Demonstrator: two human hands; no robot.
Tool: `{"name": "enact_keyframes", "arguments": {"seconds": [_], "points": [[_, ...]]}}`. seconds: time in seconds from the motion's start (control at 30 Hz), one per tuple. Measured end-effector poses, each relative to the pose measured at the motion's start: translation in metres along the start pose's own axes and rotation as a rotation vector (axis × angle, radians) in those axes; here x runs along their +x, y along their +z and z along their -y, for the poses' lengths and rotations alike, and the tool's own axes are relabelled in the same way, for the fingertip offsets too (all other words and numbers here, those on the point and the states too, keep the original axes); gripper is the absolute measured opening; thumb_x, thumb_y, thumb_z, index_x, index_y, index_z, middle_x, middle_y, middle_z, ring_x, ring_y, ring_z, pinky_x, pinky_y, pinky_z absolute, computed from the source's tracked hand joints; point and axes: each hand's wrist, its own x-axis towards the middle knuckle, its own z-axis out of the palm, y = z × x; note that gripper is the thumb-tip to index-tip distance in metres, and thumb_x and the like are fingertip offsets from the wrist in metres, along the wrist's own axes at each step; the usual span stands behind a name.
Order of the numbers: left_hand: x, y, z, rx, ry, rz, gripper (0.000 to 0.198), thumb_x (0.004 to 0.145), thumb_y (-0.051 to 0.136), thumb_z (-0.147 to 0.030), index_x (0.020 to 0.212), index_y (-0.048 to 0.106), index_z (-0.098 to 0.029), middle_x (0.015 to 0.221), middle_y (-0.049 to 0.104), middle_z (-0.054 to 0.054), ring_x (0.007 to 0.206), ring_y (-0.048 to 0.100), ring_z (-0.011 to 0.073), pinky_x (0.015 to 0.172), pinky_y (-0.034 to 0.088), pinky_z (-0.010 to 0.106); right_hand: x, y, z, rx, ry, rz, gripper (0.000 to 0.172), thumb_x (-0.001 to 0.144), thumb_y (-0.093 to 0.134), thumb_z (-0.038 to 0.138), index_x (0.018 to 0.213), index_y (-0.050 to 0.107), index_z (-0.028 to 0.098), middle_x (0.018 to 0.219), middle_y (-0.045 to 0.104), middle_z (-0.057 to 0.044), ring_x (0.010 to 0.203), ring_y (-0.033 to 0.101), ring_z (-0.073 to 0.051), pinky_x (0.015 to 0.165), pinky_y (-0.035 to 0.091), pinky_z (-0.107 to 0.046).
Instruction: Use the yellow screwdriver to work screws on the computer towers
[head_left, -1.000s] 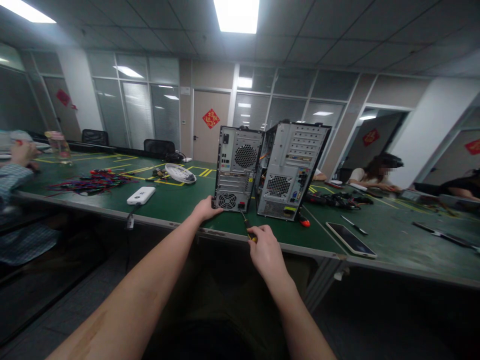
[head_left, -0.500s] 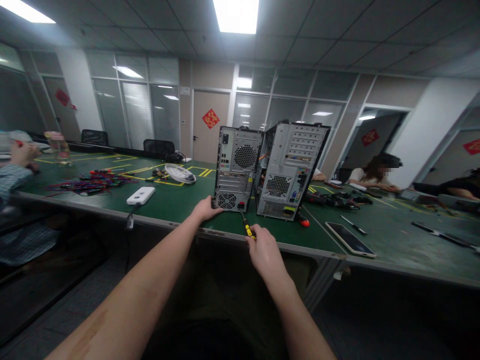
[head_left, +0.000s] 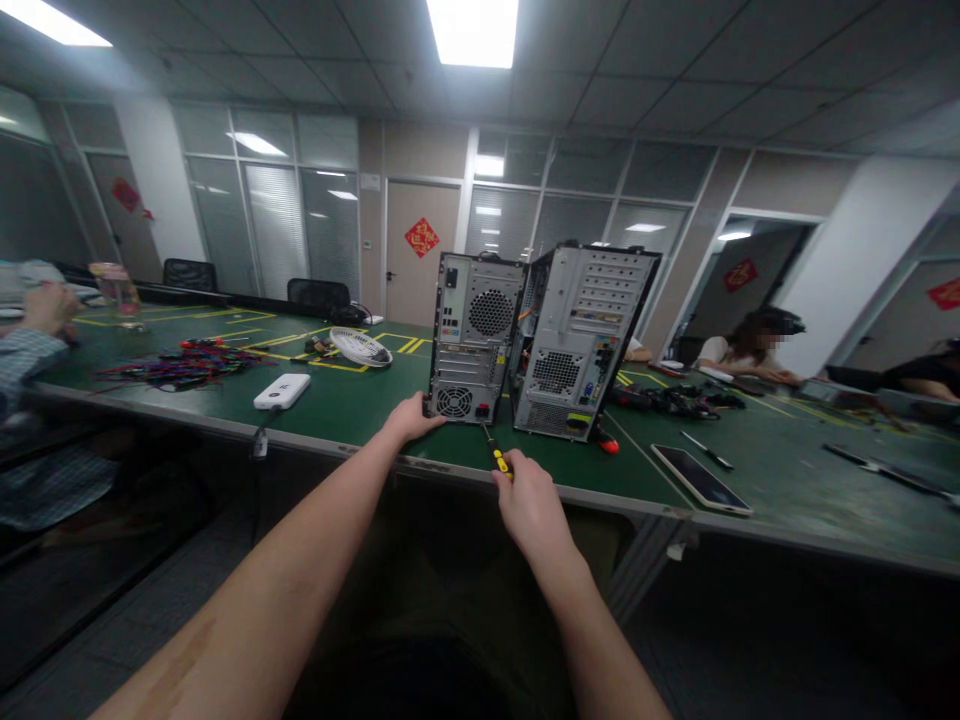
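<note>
Two upright computer cases stand side by side at the table edge, rear panels facing me. At the lower left corner of the narrower computer case (head_left: 471, 345), my left hand (head_left: 412, 418) grips its side; the fingertips are hidden behind the case. My right hand (head_left: 527, 492) is closed around a yellow and black screwdriver (head_left: 499, 457). The screwdriver's shaft points up at the bottom edge of the narrower case, near its power socket; whether the tip sits in a screw is too small to tell. The wider computer case (head_left: 574, 350) stands just to the right, slightly turned.
On the green table (head_left: 337, 420) lie a white power bank (head_left: 282, 391), a heap of coloured wires (head_left: 191, 362) and a round white part (head_left: 361, 347). A red-handled tool (head_left: 608, 446), a phone (head_left: 701, 478) and black cables (head_left: 679, 400) lie right. Other people sit at both sides.
The screwdriver's handle has shifted very slightly to the right in my right hand. My left hand and both computer cases have stayed in place.
</note>
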Motion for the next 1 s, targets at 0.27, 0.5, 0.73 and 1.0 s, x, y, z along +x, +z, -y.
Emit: {"name": "enact_keyframes", "arguments": {"seconds": [0.27,0.5,0.73,1.0], "points": [[0.0010,0.0007,0.0007,0.008,-0.004,0.000,0.069,0.078,0.075,-0.060,0.129,0.056,-0.017,0.132,0.069,0.018,0.120,0.067,0.0325,0.095,0.052,0.034,-0.0011,-0.0012,-0.0021,0.016,-0.027,-0.033,0.020,0.092,0.065,0.013,0.111,0.069,0.018,0.109,0.064,-0.009,0.098,0.064,-0.023,0.084,0.044,-0.028],[0.0008,0.0008,0.0011,0.001,-0.001,-0.007,0.069,0.078,0.075,-0.060,0.129,0.057,-0.017,0.131,0.069,0.017,0.118,0.067,0.0321,0.093,0.053,0.034,-0.0010,0.0039,-0.0080,0.051,-0.050,-0.027,0.029,0.090,0.059,0.004,0.110,0.072,0.020,0.115,0.060,-0.009,0.094,0.064,-0.019,0.082,0.045,-0.025],[0.0015,0.0013,0.0015,-0.003,0.000,-0.008,0.071,0.077,0.076,-0.061,0.129,0.057,-0.017,0.132,0.068,0.018,0.120,0.066,0.0332,0.095,0.052,0.035,0.0002,-0.0002,-0.0048,0.038,-0.042,-0.015,0.025,0.095,0.059,0.012,0.116,0.069,0.018,0.107,0.065,-0.010,0.101,0.064,-0.022,0.089,0.045,-0.027],[0.0016,0.0011,0.0014,0.004,0.008,-0.006,0.069,0.077,0.075,-0.061,0.128,0.057,-0.017,0.129,0.070,0.018,0.117,0.068,0.0328,0.093,0.053,0.035,-0.0011,-0.0023,-0.0041,0.024,-0.041,-0.049,0.028,0.092,0.058,0.009,0.115,0.072,0.019,0.114,0.064,-0.010,0.098,0.064,-0.021,0.085,0.046,-0.027]]}}
